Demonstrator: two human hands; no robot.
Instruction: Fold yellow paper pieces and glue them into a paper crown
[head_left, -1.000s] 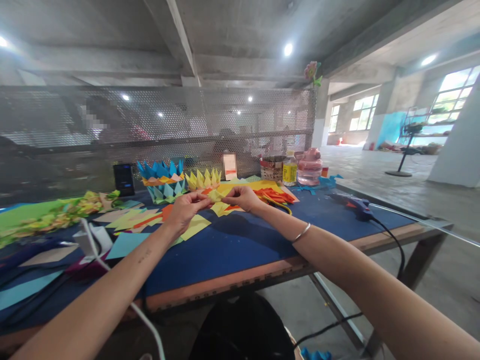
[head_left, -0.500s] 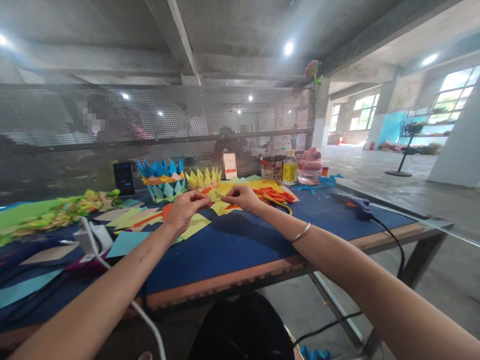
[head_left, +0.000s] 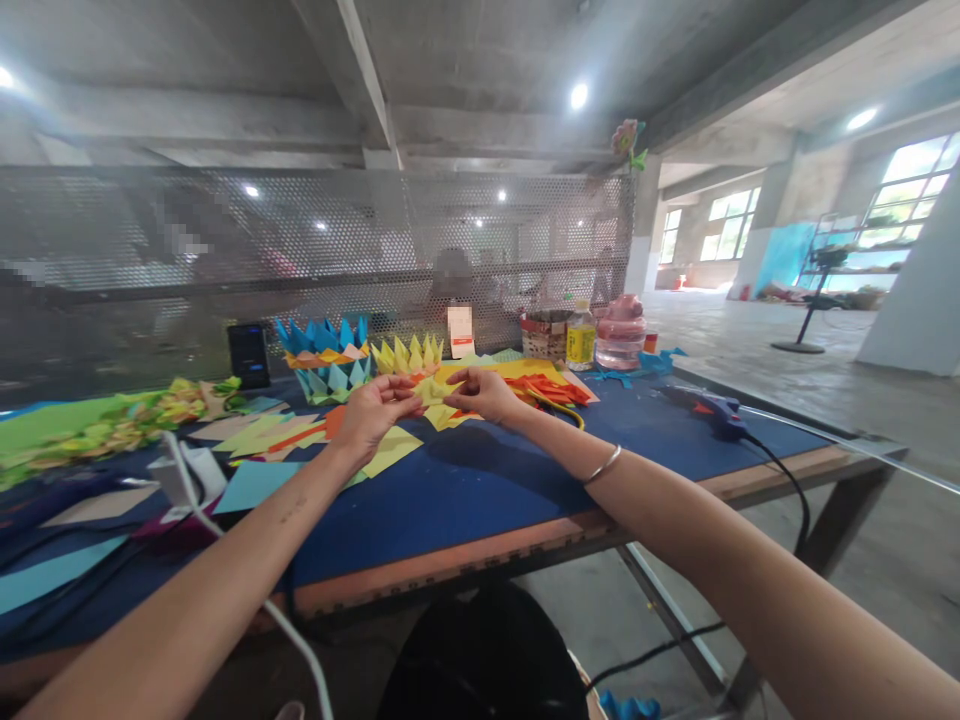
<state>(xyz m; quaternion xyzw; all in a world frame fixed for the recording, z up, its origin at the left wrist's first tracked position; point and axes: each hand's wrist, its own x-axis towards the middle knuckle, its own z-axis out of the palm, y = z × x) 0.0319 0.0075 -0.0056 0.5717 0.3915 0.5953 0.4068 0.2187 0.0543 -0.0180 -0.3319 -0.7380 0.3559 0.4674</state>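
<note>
Between my two hands, just above the table, is a small piece of folded yellow paper (head_left: 433,391). My left hand (head_left: 377,408) pinches its left side between thumb and fingers. On the other side, my right hand (head_left: 484,394) grips it with thumb and forefinger. Fingers cover part of the folds. Below it lies a yellow paper sheet (head_left: 396,450). Just behind stand a ring of yellow folded points (head_left: 407,356) and a stack of blue, orange and pale-blue folded paper rings (head_left: 322,345). Orange folded strips (head_left: 551,388) lie right of my right hand.
A glue gun (head_left: 705,408) with a black cord lies at the right of the blue table (head_left: 480,510). A bottle (head_left: 580,335), a pink jug (head_left: 620,335) and a basket (head_left: 544,336) stand at the back. Left are a white cable (head_left: 289,640), a power strip and paper leaves (head_left: 142,420).
My fingers have shifted slightly on the yellow paper, and the left hand's fingers are a little more raised. Both arms are almost where they were.
</note>
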